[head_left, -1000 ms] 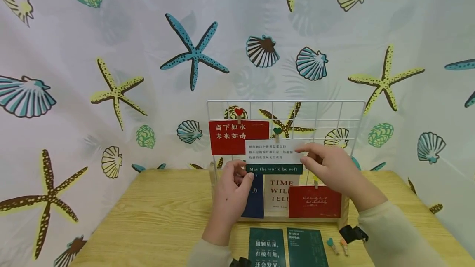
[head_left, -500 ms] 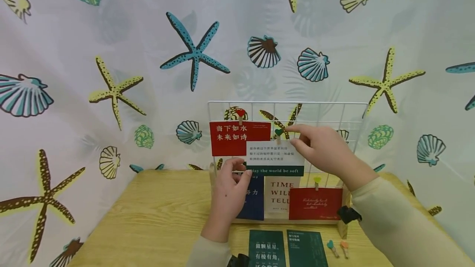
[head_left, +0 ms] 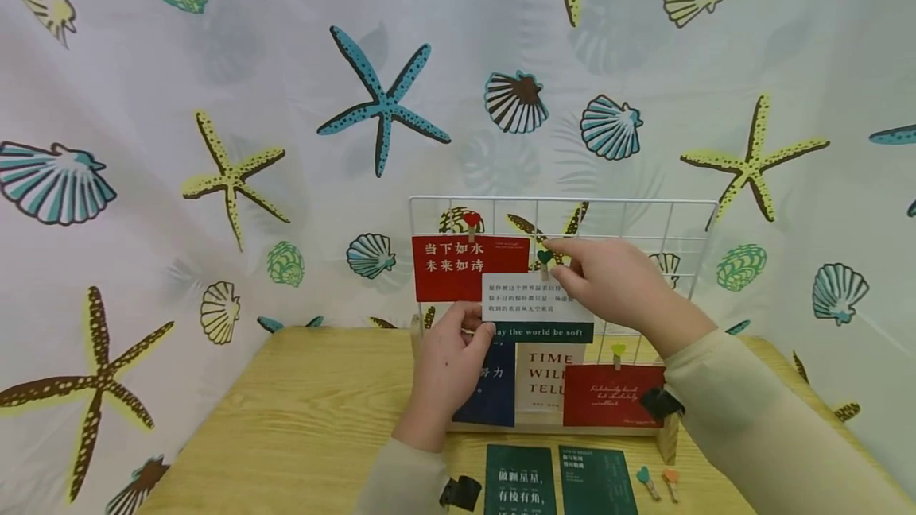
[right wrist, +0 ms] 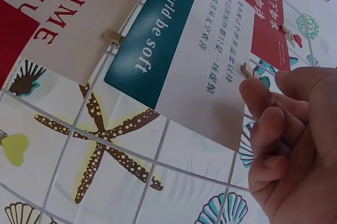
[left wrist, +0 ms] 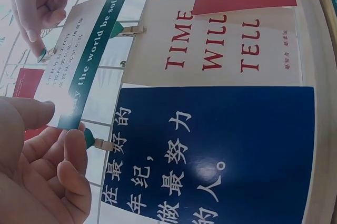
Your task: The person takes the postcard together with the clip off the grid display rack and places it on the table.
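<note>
White-and-green card point(head_left: 537, 296) is pinched near its lower left corner by the left grip point(head_left: 452, 360), thumb in front, fingers behind. Dark green heart clip point(head_left: 545, 257) is pinched between thumb and index finger of the right grip point(head_left: 622, 280), at the card's top edge; whether card is caught in clip can't be told. Wire grid point(head_left: 630, 200) is seen behind both grips. Upper red card point(head_left: 447, 280) is hung above left grip, under red heart clip point(head_left: 471, 219). Blue card point(left wrist: 231, 145) is partly covered by left grip; TIME WILL TELL card point(left wrist: 210, 45) is placed just right of it. Lower red card point(head_left: 614, 396) is hung below right grip. Teal heart clip point(head_left: 647, 482) and orange heart clip point(head_left: 670, 485) are laid on counter point(head_left: 315, 396), well below right grip
</note>
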`<state>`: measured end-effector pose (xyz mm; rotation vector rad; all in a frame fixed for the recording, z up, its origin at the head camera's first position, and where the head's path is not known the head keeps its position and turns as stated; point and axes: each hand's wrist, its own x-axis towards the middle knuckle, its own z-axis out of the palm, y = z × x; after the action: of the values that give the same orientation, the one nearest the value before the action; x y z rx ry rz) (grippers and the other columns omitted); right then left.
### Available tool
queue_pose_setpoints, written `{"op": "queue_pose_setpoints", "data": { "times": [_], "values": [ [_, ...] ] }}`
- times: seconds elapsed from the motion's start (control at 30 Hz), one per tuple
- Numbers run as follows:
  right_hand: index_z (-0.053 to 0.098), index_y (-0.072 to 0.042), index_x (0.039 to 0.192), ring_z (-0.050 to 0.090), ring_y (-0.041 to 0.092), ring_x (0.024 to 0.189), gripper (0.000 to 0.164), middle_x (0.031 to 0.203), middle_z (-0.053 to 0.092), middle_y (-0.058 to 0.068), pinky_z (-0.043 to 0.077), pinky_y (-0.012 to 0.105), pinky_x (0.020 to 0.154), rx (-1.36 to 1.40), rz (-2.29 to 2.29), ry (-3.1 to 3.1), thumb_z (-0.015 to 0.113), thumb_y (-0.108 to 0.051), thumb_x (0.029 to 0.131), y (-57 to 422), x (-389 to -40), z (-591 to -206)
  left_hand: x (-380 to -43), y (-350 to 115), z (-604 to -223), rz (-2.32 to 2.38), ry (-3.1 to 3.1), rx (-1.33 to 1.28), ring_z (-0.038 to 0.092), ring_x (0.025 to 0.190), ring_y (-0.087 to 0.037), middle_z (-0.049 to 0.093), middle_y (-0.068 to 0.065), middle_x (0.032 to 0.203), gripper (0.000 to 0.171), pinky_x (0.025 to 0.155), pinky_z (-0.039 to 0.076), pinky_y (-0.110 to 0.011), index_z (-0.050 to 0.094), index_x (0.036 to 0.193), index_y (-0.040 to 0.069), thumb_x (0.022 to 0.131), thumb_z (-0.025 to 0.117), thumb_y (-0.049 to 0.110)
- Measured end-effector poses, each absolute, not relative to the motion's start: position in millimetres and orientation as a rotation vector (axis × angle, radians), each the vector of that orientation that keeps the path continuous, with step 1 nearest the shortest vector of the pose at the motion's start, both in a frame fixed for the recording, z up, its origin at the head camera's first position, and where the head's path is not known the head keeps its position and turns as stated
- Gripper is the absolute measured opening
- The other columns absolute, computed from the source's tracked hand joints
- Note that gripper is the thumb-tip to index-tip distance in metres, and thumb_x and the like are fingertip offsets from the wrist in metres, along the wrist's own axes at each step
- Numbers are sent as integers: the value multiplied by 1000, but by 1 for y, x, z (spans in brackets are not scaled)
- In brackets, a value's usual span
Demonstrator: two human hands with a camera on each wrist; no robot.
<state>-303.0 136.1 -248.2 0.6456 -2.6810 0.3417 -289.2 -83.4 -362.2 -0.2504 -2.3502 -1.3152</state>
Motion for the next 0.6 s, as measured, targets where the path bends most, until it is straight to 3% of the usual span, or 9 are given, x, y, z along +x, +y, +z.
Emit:
{"op": "queue_pose_setpoints", "data": {
  "times": [0.13,0.2,0.37,0.6],
  "values": [
    [60,-15,142,55,15,64,44,68,58,-5,44,35,60,644,314,-2684,61,-30,101,132,-305,-245,-290,-85,-358,-1284,-2350,-276,60,76,-11,67,8,89,17,80,50,-39,67,114,17,99,67,25],
    [62,-14,141,55,15,65,42,70,60,-5,45,36,61,640,305,-2687,61,-30,101,131,-306,-244,-289,-86,-356,-1269,-2365,-278,59,77,-11,66,8,88,15,70,52,-35,67,113,18,99,66,26],
    [64,-14,137,57,16,68,38,73,63,-5,46,37,65,611,304,-2709,60,-28,102,128,-307,-243,-289,-87,-353,-1217,-2402,-289,59,75,-12,65,7,87,14,67,51,-31,68,110,17,100,66,27],
    [65,-17,136,59,17,67,36,76,66,-5,45,35,59,551,324,-2733,58,-28,102,122,-307,-243,-291,-88,-352,-1190,-2434,-305,63,70,-7,63,7,83,13,62,52,-30,66,109,17,100,66,26]
  ]
}}
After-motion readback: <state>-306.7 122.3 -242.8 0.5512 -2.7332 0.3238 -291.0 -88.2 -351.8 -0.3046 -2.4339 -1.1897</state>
